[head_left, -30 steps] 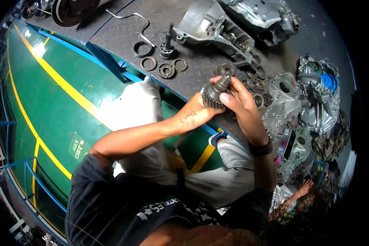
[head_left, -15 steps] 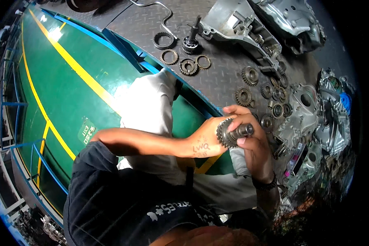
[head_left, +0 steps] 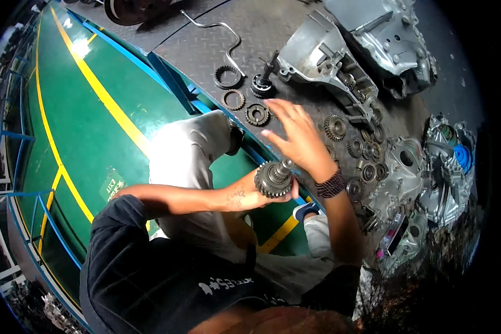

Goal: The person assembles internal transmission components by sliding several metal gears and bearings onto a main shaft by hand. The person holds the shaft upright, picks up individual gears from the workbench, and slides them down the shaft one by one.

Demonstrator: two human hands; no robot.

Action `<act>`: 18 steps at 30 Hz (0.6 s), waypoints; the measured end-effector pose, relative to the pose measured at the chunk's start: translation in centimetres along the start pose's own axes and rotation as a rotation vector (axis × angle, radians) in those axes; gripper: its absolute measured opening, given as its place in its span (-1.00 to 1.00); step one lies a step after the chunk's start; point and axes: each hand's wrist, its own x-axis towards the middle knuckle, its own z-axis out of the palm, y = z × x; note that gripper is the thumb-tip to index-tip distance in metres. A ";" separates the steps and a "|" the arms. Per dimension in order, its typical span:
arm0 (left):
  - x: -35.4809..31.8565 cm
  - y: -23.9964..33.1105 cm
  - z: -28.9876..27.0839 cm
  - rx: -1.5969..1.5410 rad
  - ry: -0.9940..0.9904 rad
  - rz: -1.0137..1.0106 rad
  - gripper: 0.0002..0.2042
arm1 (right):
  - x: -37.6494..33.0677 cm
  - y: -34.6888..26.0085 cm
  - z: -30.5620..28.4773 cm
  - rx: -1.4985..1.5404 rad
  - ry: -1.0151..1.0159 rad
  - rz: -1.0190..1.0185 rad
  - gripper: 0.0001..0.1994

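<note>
In my left hand [head_left: 245, 193] is a metal gear shaft [head_left: 274, 179], its toothed gear facing up and its narrow end pointing away to the right. The fingers wrap round it from below. My right hand [head_left: 305, 142] is off the shaft, held over the edge of the metal bench, fingers spread and nothing in them. Its fingertips are nearest to a toothed hub ring [head_left: 250, 116]; I cannot tell if they touch it. A thin ring beside the hub is mostly hidden by the fingers. Left of these lie a brass-coloured ring [head_left: 226, 101] and a dark toothed sleeve [head_left: 218, 79].
A second shaft with a bearing [head_left: 261, 84] stands behind the rings. Beyond are a bent metal rod [head_left: 231, 33] and an open gearbox housing [head_left: 298, 50]. Several loose gears [head_left: 335, 128] and cast covers [head_left: 395, 178] crowd the right. A blue frame [head_left: 170, 78] edges the bench.
My right hand has let go of the gear shaft and moved away toward the rings, its fingers opening. The left hand has shifted left and slightly down with the shaft.
</note>
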 end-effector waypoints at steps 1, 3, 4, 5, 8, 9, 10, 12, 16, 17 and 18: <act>-0.3 0.3 -0.4 0.014 -0.016 -0.004 -0.90 | 0.9 -0.1 1.1 -0.060 -0.016 -0.061 -0.41; -0.4 0.5 -0.9 0.025 -0.035 -0.012 -0.91 | 1.6 0.2 3.4 -0.040 0.017 -0.078 -0.42; -0.3 0.3 -1.0 0.024 -0.038 0.008 -0.91 | 2.0 0.2 4.2 -0.110 0.029 -0.084 -0.43; -0.2 0.2 -1.1 0.023 -0.041 0.028 -0.91 | 2.3 0.1 4.7 -0.180 0.041 -0.090 -0.44; -0.3 0.4 -1.3 -0.004 -0.017 0.029 -0.89 | 2.6 0.2 5.0 -0.149 0.077 -0.113 -0.50; -0.4 0.5 -1.4 -0.013 -0.002 0.038 -0.87 | 2.7 0.3 5.1 -0.141 0.049 -0.105 -0.51; -0.2 0.7 -1.4 0.028 0.008 0.054 -0.87 | 2.7 0.3 4.9 -0.112 0.059 -0.102 -0.53; -0.5 1.6 -1.3 -0.010 0.010 -0.020 -0.90 | 2.6 0.5 4.8 -0.047 0.064 -0.081 -0.53; -0.8 2.2 -1.5 -0.126 0.049 -0.248 -0.90 | 2.4 0.8 4.6 0.436 0.187 0.124 -0.58; -0.7 1.8 -1.5 -0.130 0.046 -0.254 -0.90 | 2.0 0.3 4.2 0.851 0.210 0.341 -0.60; -0.5 1.3 -1.5 -0.142 0.054 -0.233 -0.90 | 1.4 0.1 2.5 0.946 0.266 0.360 -0.56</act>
